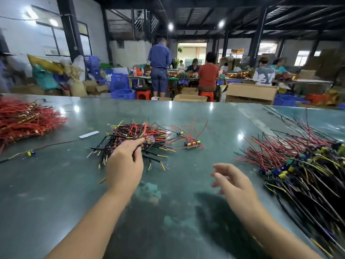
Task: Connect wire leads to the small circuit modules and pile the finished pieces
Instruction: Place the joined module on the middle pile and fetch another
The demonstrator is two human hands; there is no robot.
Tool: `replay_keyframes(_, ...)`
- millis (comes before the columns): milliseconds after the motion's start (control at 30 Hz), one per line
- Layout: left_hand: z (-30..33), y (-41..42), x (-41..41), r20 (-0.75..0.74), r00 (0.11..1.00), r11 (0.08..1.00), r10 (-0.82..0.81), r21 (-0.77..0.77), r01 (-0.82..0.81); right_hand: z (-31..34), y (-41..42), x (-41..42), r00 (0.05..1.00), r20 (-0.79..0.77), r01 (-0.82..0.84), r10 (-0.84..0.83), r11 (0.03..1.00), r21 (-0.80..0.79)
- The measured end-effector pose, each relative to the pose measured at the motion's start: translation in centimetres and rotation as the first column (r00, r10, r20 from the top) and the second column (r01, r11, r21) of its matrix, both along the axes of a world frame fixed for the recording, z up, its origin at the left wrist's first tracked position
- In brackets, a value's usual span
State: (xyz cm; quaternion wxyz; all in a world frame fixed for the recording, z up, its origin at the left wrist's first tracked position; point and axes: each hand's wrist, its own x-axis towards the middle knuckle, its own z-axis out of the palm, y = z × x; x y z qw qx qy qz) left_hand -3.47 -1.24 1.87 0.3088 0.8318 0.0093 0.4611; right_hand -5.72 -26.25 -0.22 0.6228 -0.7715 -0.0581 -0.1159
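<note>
Your left hand (125, 161) pinches the middle wire pile (136, 136); your right hand (231, 181) hangs loose over bare surface (186, 212).

three wire heaps, two hands, one counter

on the counter (186, 116): one red wire heap (24, 120) at far left, one mixed heap (134, 135) in the middle, one large heap (302, 165) at right; a small cluster of modules (192, 143) too tangled to count, one lone module (29, 152), one white strip (88, 134). two hands: left hand (124, 161), right hand (231, 180).
</note>
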Motion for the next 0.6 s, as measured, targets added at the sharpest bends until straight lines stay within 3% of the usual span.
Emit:
replay_keyframes(100, -0.3, -2.5, -1.0, 0.055, 0.899, 0.883, -0.435, 0.218, 0.415, 0.5, 0.8, -0.5, 0.942, -0.180, -0.180, 0.282, 0.881, 0.437)
replay_keyframes(167, -0.8, -3.8, -1.3, -0.016, 0.806, 0.757, -0.592, 0.332, 0.563, 0.5, 0.8, -0.4, 0.918, -0.165, -0.235, 0.362, 0.829, 0.508)
replay_keyframes(267, -1.1, -4.9, -1.4, -0.078, 0.743, 0.650, -0.665, 0.430, 0.627, 0.3, 0.9, -0.3, 0.933, -0.122, -0.243, 0.339, 0.841, 0.484)
replay_keyframes(367, -1.0, -5.2, -1.3, -0.021, 0.768, 0.667, -0.640, 0.482, 0.568, 0.0, 0.8, -0.1, 0.945, -0.115, -0.203, 0.306, 0.825, 0.527)
replay_keyframes(500, -1.1, -5.6, -1.7, 0.057, 0.809, 0.766, -0.586, 0.366, 0.529, 0.4, 0.7, 0.2, 0.959, -0.107, -0.126, 0.262, 0.736, 0.666)
replay_keyframes(600, -1.5, -6.4, -2.3, -0.129, 0.789, 0.769, -0.601, 0.177, 0.615, 0.5, 0.8, 0.2, 0.961, -0.086, -0.110, 0.264, 0.647, 0.755)
